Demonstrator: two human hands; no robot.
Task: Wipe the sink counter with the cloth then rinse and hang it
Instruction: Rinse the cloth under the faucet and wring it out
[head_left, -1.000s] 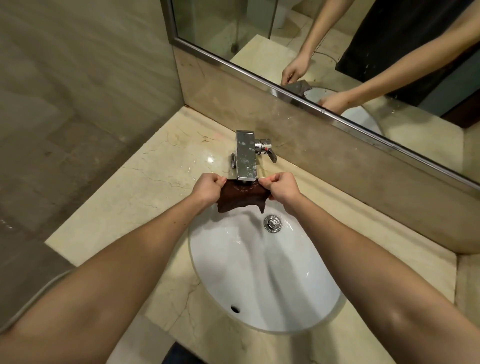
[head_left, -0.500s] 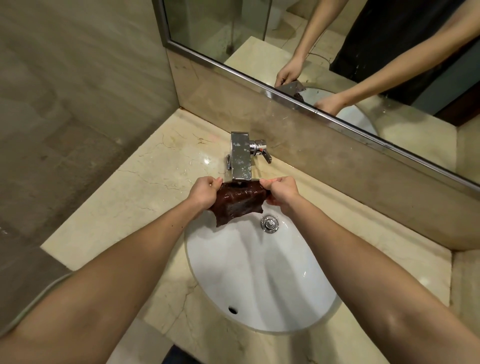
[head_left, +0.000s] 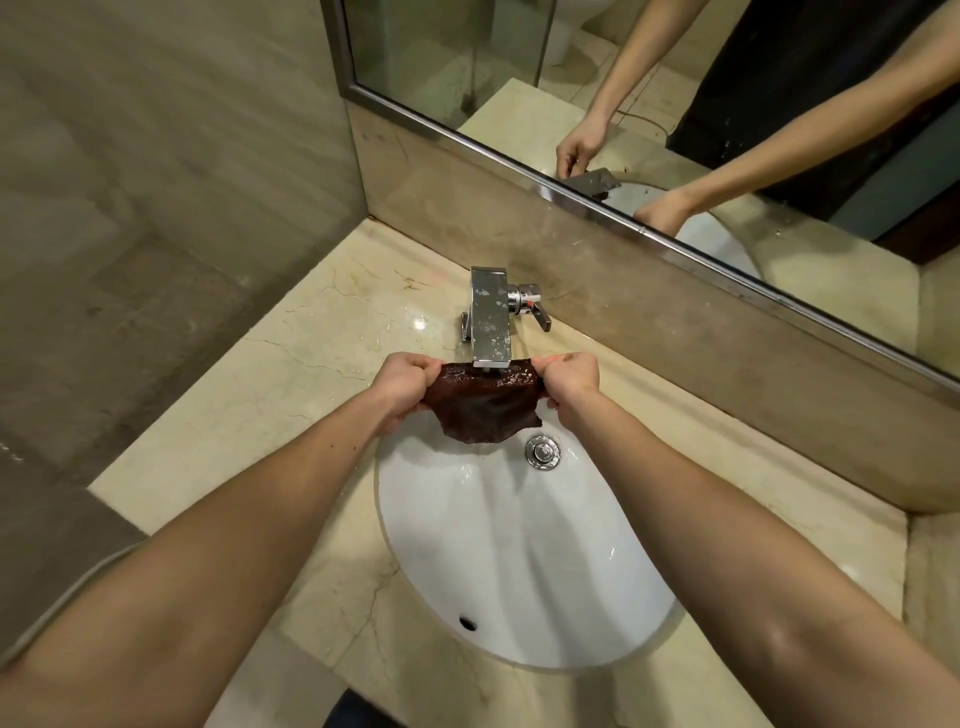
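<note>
The cream marble tabletop (head_left: 291, 395) fills the corner between a tiled side wall and a low stone backsplash, with a wide mirror (head_left: 467, 62) running along the back edge above it. Wet patches shine on the tabletop near the back edge.

A white oval sink (head_left: 509, 561) is set into the tabletop, reaching from its front edge almost to the back. A square chrome faucet (head_left: 489, 317) stands at the sink's back rim, its lever handle (head_left: 537, 312) sticking out to the right.

The dark brown cloth (head_left: 483, 408) hangs right under the faucet's spout, over the back part of the sink. It is stretched flat between both hands and glistens, and its ragged lower edge dangles just above the bowl.

The left hand (head_left: 402, 387) grips the cloth's left upper corner and the right hand (head_left: 569, 376) grips the right one. The fingers (head_left: 423, 371) of each hand are curled in and pinch the cloth's top edge against the thumb.

The round chrome drain (head_left: 543, 452) sits just right of the cloth's lower tip. A small dark overflow hole (head_left: 467, 622) shows near the sink's front rim.
</note>
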